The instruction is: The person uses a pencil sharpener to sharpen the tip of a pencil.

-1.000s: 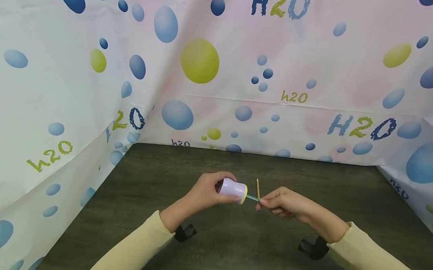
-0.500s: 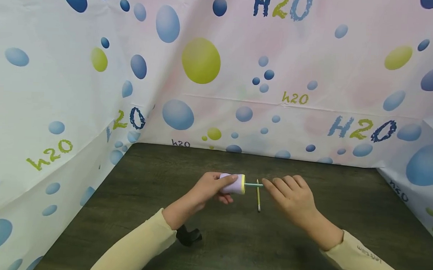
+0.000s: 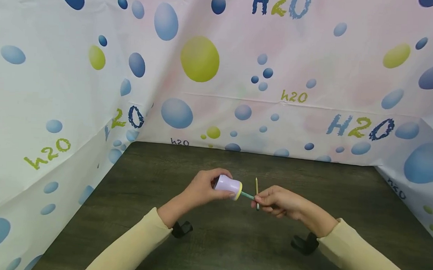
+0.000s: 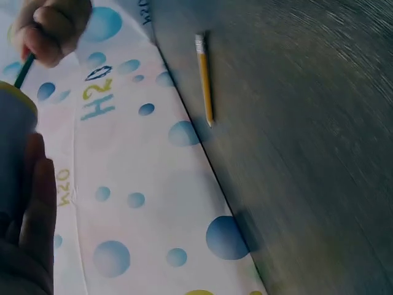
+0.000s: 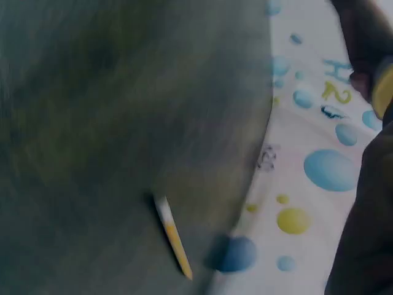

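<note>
Lilac cylinder (image 3: 227,185) with a yellow rim (image 3: 239,191) is held in the air over a dark wood-grain table (image 3: 233,248), lying nearly on its side and tilted, with the rimmed end dipping toward the person's right. From where I stand, the person's left hand (image 3: 199,188) is at the far end from that rim, thumb and fingers curled round the cylinder's body in a firm grip. A slim green stick (image 3: 247,195) juts out of the rimmed end, in line with the cylinder; how far it reaches inside is hidden. To the right of the cylinder, the right hand (image 3: 284,201) pinches the stick's outer end between thumb and fingers. A yellow pencil (image 3: 256,186) rests on the table, also to the right of the cylinder, its sharpened tip pointing away from the person and its pale eraser end nearer; seen from above, the right fingertips cross in front of it. Below the cylinder, cream sleeves (image 3: 136,236) cover both forearms. Beyond the cylinder rises a white backdrop (image 3: 234,55) printed with blue and lime-green ovals and the letters H2O.
</note>
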Action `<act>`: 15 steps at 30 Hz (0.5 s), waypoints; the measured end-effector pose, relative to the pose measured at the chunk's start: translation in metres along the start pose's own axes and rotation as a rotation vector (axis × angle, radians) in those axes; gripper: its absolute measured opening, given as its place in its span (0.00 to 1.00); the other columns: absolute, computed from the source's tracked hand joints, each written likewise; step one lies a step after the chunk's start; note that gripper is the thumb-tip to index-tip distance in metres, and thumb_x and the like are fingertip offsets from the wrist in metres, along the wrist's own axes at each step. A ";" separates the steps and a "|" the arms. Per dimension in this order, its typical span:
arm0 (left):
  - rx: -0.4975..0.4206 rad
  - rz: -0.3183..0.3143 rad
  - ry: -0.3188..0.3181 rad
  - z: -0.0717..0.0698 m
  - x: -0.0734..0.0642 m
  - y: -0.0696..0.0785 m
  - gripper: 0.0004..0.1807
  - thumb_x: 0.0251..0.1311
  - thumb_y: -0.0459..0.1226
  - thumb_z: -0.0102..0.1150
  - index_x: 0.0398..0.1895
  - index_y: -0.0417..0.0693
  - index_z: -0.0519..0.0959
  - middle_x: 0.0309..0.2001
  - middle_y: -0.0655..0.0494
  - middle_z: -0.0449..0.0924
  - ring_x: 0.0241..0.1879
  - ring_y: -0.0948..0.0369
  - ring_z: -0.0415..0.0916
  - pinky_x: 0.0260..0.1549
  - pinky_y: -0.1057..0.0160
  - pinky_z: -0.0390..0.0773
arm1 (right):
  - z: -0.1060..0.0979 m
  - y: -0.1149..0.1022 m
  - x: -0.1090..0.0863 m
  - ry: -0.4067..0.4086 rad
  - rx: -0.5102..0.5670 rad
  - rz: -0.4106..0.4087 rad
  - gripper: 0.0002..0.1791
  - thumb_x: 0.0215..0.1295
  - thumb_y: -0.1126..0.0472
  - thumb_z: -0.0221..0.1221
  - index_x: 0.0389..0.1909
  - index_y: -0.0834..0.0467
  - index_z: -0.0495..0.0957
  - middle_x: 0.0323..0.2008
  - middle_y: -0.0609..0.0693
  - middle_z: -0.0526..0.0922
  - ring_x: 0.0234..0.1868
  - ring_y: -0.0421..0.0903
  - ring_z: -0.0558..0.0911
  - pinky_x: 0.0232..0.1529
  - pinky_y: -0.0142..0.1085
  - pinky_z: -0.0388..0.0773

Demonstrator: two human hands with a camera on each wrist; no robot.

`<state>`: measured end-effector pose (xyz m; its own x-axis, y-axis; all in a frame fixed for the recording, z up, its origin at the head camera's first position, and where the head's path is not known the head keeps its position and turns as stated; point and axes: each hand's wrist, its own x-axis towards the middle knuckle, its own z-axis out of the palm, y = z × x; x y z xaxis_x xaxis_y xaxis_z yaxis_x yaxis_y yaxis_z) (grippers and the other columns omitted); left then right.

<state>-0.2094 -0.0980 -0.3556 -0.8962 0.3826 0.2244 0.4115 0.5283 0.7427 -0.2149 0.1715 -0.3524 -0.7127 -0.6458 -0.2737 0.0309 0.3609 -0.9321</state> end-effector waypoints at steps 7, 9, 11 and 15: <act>-0.266 -0.236 0.084 0.001 0.009 -0.001 0.22 0.64 0.43 0.69 0.55 0.39 0.81 0.45 0.38 0.85 0.31 0.62 0.84 0.33 0.59 0.88 | 0.018 0.009 0.014 0.679 -1.036 -0.533 0.23 0.79 0.47 0.50 0.56 0.58 0.84 0.32 0.51 0.86 0.24 0.39 0.73 0.25 0.32 0.67; -0.390 -0.307 0.070 0.000 0.012 0.000 0.22 0.67 0.43 0.66 0.56 0.35 0.81 0.43 0.35 0.85 0.26 0.64 0.83 0.33 0.57 0.89 | 0.019 0.014 0.019 0.899 -1.267 -0.744 0.23 0.80 0.45 0.47 0.54 0.55 0.84 0.26 0.49 0.81 0.21 0.41 0.72 0.21 0.33 0.66; -0.458 -0.368 0.047 -0.003 0.014 0.000 0.23 0.69 0.44 0.63 0.55 0.33 0.80 0.39 0.35 0.86 0.21 0.65 0.82 0.30 0.59 0.88 | 0.018 0.018 0.023 1.035 -1.386 -0.973 0.19 0.82 0.50 0.46 0.51 0.55 0.83 0.24 0.49 0.75 0.19 0.42 0.69 0.17 0.32 0.63; -0.508 -0.426 -0.021 -0.005 0.014 -0.001 0.24 0.70 0.46 0.62 0.53 0.30 0.80 0.34 0.39 0.87 0.20 0.67 0.81 0.29 0.63 0.87 | 0.015 0.019 0.028 1.163 -1.455 -1.256 0.14 0.81 0.60 0.50 0.43 0.54 0.86 0.21 0.49 0.72 0.15 0.42 0.67 0.13 0.31 0.58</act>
<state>-0.2227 -0.0972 -0.3496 -0.9579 0.2363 -0.1633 -0.1122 0.2153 0.9701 -0.2239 0.1498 -0.3812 0.0593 -0.5150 0.8552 -0.6121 0.6579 0.4387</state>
